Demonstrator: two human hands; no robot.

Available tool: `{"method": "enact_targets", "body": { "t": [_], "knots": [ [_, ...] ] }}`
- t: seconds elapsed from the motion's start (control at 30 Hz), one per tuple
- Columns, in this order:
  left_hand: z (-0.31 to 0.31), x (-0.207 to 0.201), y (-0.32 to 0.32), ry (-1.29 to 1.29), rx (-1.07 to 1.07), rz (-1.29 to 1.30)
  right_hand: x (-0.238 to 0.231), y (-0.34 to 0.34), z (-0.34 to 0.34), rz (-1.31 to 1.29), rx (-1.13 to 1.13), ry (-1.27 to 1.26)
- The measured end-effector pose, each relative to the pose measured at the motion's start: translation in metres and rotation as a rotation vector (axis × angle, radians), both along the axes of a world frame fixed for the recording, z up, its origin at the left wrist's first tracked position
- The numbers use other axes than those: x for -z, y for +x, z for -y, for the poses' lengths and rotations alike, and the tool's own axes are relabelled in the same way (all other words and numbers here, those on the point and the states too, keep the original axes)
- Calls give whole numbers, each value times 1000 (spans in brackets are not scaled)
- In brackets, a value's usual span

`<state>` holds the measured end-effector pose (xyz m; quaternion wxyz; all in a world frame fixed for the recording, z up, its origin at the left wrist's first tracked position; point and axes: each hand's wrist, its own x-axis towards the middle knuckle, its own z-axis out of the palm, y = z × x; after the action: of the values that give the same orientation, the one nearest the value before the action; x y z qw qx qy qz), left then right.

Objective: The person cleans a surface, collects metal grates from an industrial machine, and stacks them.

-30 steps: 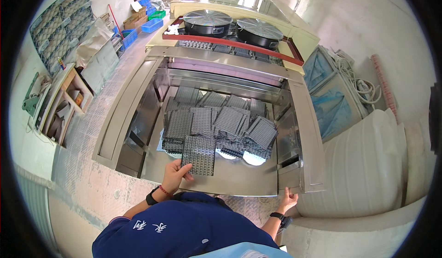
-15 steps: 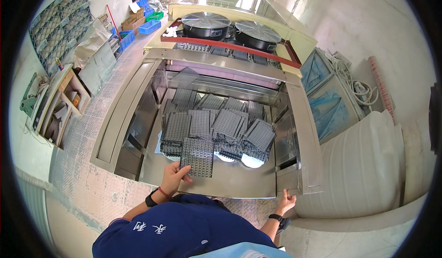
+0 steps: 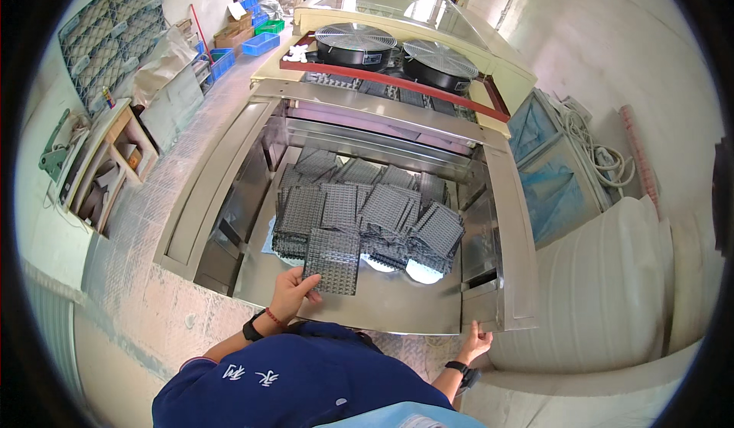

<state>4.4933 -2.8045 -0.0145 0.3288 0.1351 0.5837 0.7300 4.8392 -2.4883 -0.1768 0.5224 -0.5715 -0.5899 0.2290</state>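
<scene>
Left hand is pinching gridded panel by its eight-o'clock edge; panel is extending toward two o'clock. Right hand: cannot tell grip.

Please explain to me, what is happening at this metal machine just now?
A person in a dark blue shirt holds a dark gridded sheet near its lower left corner with the left hand. Just beyond it, piles of similar sheets lie on a metal surface. The right hand is at the front edge of the metal frame, near its right corner, and holds no sheet.
</scene>
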Motion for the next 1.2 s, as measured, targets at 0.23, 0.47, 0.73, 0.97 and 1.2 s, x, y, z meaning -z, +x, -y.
{"method": "enact_targets", "body": {
  "t": [0.23, 0.47, 0.73, 0.97, 1.2],
  "knots": [
    [1, 1, -1, 4, -3, 6, -4, 1, 2, 123, 51, -46],
    [6, -2, 0, -20, -33, -20, -10, -12, 3, 2, -8, -10],
    [-7, -10, 2, 0, -7, 2, 7, 10, -3, 45, 48, -29],
    [2, 1, -3, 7, -36, -12, -7, -9, -3, 51, 32, 17],
    [-3, 4, -3, 32, 3, -25, -25, -11, 5, 4, 64, -31]
  ]
}}
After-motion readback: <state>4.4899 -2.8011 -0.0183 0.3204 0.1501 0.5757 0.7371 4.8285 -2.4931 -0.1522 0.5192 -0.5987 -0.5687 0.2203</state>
